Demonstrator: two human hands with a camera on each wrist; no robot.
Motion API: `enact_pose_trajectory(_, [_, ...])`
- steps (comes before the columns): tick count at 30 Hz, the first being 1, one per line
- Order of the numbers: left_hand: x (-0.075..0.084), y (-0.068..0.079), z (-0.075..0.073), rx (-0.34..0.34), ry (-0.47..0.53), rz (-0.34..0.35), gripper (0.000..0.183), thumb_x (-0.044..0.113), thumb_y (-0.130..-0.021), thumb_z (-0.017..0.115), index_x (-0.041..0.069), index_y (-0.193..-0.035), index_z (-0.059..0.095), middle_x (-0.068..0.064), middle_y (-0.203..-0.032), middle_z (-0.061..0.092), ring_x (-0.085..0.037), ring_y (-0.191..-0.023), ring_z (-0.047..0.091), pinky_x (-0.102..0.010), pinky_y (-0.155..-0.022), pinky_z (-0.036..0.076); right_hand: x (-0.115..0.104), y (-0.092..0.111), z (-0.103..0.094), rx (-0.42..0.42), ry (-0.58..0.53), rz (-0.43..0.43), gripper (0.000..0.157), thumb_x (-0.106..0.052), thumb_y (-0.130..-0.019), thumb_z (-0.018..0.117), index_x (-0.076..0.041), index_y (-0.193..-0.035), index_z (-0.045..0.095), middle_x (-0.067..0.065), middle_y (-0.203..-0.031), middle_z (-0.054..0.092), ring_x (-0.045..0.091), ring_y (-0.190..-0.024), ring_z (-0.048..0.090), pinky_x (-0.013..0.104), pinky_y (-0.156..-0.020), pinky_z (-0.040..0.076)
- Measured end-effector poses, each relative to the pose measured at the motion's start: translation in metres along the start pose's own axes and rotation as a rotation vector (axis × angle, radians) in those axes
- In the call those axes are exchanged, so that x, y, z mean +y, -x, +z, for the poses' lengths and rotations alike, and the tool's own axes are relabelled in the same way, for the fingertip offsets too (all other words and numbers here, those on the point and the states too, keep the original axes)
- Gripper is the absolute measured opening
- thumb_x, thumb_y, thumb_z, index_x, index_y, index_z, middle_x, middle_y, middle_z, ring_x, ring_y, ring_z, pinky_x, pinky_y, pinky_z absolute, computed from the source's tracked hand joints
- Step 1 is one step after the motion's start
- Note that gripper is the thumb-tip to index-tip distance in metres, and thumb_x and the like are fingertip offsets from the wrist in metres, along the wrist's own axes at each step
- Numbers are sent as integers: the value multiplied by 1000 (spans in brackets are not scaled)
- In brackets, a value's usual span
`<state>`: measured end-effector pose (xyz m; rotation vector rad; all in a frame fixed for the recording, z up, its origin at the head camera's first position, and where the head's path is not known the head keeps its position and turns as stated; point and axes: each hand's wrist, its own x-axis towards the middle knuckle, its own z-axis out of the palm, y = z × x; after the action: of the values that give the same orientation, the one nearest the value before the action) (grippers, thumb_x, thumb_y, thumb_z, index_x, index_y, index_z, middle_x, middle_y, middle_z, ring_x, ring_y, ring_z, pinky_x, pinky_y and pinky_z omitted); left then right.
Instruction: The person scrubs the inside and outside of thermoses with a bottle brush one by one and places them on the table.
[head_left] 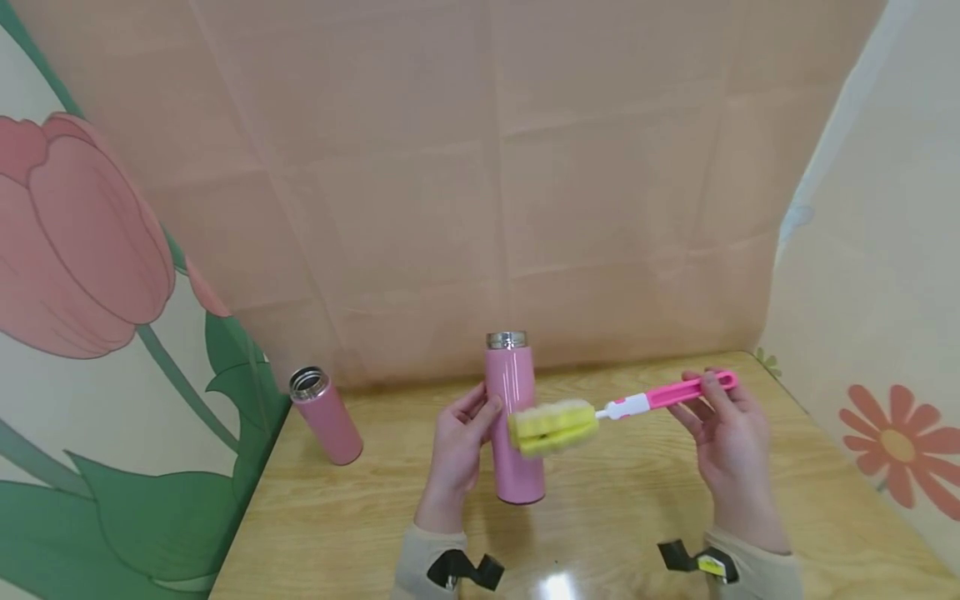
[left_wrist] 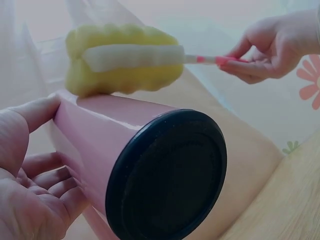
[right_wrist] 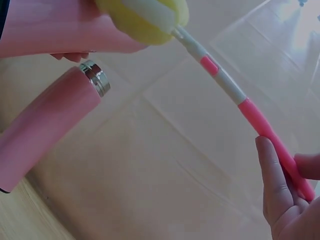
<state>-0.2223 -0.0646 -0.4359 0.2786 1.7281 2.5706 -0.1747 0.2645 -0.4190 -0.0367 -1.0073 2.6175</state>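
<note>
My left hand [head_left: 459,442] grips a tall pink thermos bottle [head_left: 516,467] around its upper body, thumb on the near side. The bottle has no lid on its silver neck, and its dark base [left_wrist: 167,175] faces the left wrist camera. With thumb and fingers my right hand [head_left: 731,442] pinches the pink handle of a bottle brush [head_left: 663,395]. The brush's yellow and white sponge head [head_left: 555,427] lies against the bottle's side, overlapping its middle in the head view. At the left stands a second, shorter pink thermos bottle [head_left: 330,421], its mouth uncovered.
A wooden table [head_left: 360,533] lies beneath the hands. Behind it hangs a pinkish-tan cloth [head_left: 390,208]. Patterned walls rise on both sides, with a large tulip [head_left: 90,242] at left and a red flower [head_left: 896,446] at right.
</note>
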Motion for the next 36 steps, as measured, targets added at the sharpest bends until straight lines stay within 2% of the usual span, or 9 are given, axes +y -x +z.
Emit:
enact_pose_trajectory(9, [1,0,2,8,35,16,49,4,-101,71,-14,-144,56,-23,-127,73,-16,-103,76,-31,-86,63,1,0,-6,-123,173,8,12,-5,-110,57,-5,-108,68,7,-104,78,18,-90,76,37,-79,65])
enact_pose_trajectory(14, [1,-1,0,9,38,16,48,6,-102,70,-13,-144,57,-20,-123,75,-17,-100,76,-32,-85,64,3,-1,-7,-176,267,21,11,-6,-111,56,-6,-112,67,4,-106,78,17,-91,75,35,-79,65])
enact_pose_trajectory(18, [0,-2,-1,18,59,14,47,5,-102,69,-15,-143,57,-16,-119,77,-16,-96,76,-32,-83,64,4,-1,-6,-203,382,55,10,-10,-111,57,-10,-115,66,1,-106,79,16,-91,75,35,-79,65])
enact_pose_trajectory(22, [0,-2,-2,23,77,11,47,4,-102,69,-16,-142,57,-13,-115,78,-15,-94,76,-30,-82,64,5,-2,-5,-208,413,71,9,-11,-111,58,-10,-117,65,1,-107,78,16,-91,75,35,-80,65])
enact_pose_trajectory(24, [0,-2,-2,20,75,9,47,4,-101,70,-15,-142,57,-14,-116,78,-15,-95,76,-31,-83,64,6,-3,-5,-188,389,64,9,-12,-112,58,-9,-118,63,0,-107,77,15,-93,75,35,-81,65])
enact_pose_trajectory(26, [0,-2,-2,11,64,2,48,4,-101,70,-14,-143,57,-17,-119,77,-16,-96,76,-31,-83,64,8,-3,-5,-145,307,51,9,-13,-111,58,-8,-118,62,1,-107,77,16,-94,75,34,-81,65])
enact_pose_trajectory(32, [-1,-2,-2,-80,13,-47,46,9,-106,65,-14,-145,55,-13,-117,76,-12,-94,74,-29,-84,62,9,-3,2,84,-164,-18,8,-9,-109,59,-3,-114,59,11,-109,72,25,-94,75,38,-85,64])
enact_pose_trajectory(34, [-2,-1,-1,-130,-15,-62,48,11,-109,62,-13,-148,52,-14,-123,74,-13,-100,73,-29,-88,61,9,-3,5,156,-264,-47,10,-8,-107,61,-2,-115,57,13,-108,69,27,-92,74,40,-84,64])
enact_pose_trajectory(36, [-2,0,-1,-175,-42,-72,51,15,-110,60,-11,-152,49,-19,-135,69,-16,-110,71,-31,-95,59,9,-3,9,207,-306,-72,13,-8,-106,62,-2,-116,57,14,-108,69,28,-89,74,40,-83,65])
